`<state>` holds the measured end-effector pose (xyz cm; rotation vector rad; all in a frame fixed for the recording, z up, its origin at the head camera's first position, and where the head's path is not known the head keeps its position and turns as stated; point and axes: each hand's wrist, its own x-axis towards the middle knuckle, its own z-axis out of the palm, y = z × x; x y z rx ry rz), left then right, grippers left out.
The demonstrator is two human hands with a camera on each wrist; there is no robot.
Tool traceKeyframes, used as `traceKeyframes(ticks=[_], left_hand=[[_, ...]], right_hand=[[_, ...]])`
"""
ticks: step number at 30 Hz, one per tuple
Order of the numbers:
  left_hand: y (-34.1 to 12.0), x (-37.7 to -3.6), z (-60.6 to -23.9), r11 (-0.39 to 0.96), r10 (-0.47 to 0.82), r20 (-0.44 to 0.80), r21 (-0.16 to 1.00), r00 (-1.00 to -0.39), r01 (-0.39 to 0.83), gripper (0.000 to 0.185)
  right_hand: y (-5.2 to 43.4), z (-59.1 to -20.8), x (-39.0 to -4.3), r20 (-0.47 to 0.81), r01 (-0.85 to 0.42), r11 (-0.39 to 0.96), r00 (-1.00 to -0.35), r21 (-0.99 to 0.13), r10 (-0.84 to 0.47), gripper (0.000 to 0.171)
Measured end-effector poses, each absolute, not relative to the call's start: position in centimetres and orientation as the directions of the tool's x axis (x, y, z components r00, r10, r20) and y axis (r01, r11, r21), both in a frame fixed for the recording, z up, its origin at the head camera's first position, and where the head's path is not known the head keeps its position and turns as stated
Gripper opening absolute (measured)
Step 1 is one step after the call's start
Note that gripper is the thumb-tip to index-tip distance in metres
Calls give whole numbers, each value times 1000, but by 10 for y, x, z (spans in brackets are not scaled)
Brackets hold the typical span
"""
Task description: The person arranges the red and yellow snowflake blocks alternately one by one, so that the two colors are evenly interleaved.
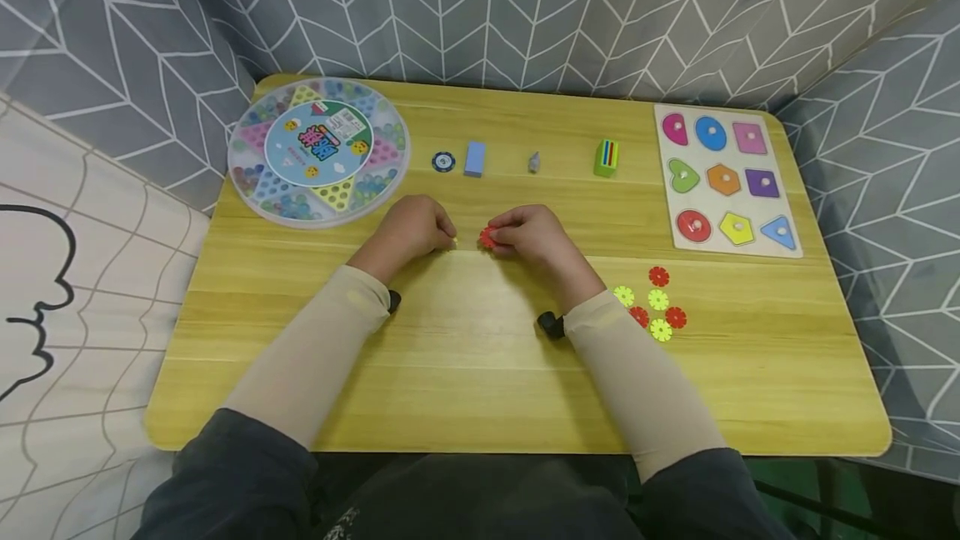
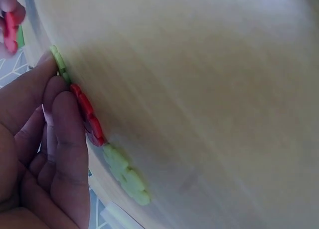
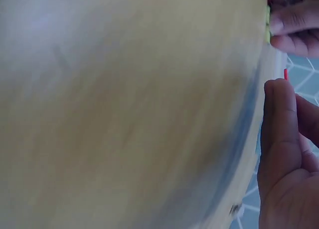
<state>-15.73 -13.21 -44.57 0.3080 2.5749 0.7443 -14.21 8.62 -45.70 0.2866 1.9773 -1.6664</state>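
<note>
My left hand [image 1: 411, 230] pinches a short chain of flower-shaped plastic discs. In the left wrist view its yellow-green end disc [image 2: 59, 62] sticks up at the fingertips, followed by a red disc [image 2: 88, 116] against the fingers and another yellow-green disc [image 2: 127, 175] further down. Most of this chain is hidden behind the hand in the head view. Just to the right, my right hand [image 1: 538, 233] pinches a single red flower disc [image 1: 487, 237] between thumb and fingers. A small gap separates that disc from the chain's end.
Loose red and yellow-green discs [image 1: 658, 300] lie beside my right forearm. Along the back stand a round game box [image 1: 251, 182], poker chip [image 1: 443, 162], blue block [image 1: 474, 159], small grey figure [image 1: 534, 162] and green striped block [image 1: 606, 158]. A shape puzzle board [image 1: 708, 223] lies at right.
</note>
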Motion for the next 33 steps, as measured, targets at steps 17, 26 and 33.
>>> traceKeyframes(ticks=[17,26,33], left_hand=[[-133,-161,-448,831,345,-342,545,-874,114,14],[-133,-160,-448,826,343,-347,553,-873,105,13],[-132,-160,-448,830,345,-347,547,-872,111,13]], right_hand=[[54,-460,-146,-386,214,609,-907,-764,-166,10],[48,-457,-148,-308,18,820,-931,-572,-194,17],[47,-455,-148,-301,7,840,-935,-543,-187,18]])
